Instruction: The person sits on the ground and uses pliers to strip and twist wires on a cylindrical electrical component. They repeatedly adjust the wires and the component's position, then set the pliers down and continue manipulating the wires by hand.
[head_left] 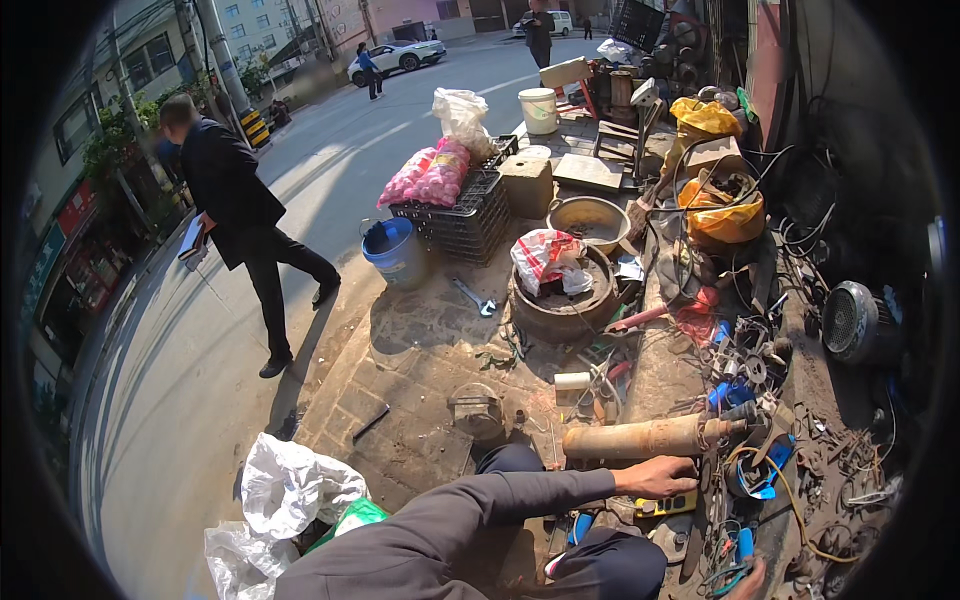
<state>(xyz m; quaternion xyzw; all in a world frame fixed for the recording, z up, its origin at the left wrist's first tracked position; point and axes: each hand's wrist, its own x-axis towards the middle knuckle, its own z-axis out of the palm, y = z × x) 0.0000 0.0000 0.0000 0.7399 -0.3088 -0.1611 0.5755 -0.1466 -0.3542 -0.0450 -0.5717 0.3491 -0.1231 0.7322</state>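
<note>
My left hand (660,478) reaches across to the right of centre, its fingers curled down just above or on a yellow-and-black box with buttons (655,505); what they grip is hidden. Directly behind it lies a long rusty metal cylinder (620,441). My right hand (748,580) is partly in view at the lower right, beside blue-handled tools (744,543); its fingers are unclear. Around both hands are a blue part with a yellow cable (775,465), scattered metal pieces and a dark cast-metal housing (478,410).
White sacks (290,480) lie at my left. A large adjustable wrench (476,300), round metal tub (560,320), blue bucket (392,258), crates (450,225) and electric motor (852,322) surround the work spot. A person in dark clothes (230,200) walks on the road; others stand farther off.
</note>
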